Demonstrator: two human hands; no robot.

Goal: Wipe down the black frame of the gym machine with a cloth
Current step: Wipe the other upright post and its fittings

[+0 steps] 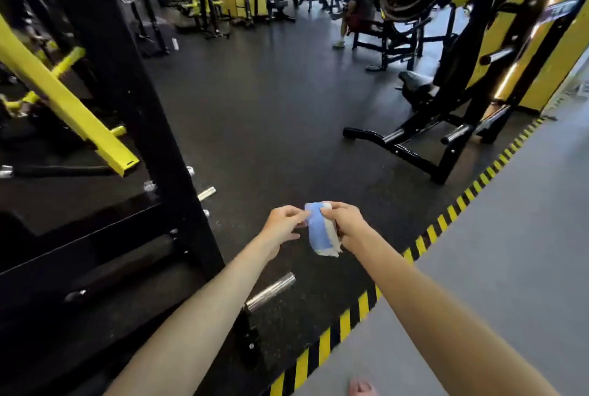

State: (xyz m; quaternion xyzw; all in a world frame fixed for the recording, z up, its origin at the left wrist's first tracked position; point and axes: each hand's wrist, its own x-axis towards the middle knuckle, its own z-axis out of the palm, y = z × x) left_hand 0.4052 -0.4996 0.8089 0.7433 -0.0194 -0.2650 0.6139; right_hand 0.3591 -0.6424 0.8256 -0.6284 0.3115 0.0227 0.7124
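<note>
A folded blue and white cloth hangs in front of me, above the dark floor. My right hand grips its right side, fingers curled over the top edge. My left hand pinches the cloth's upper left edge. The black frame of the gym machine stands to the left as a thick slanted upright, with black crossbars low down. Both hands are to the right of that upright and do not touch it.
Chrome pegs stick out of the frame near the floor. A yellow arm crosses the machine at left. Another black and yellow machine stands at right. A person sits on a bench far back. Yellow-black tape edges the grey walkway.
</note>
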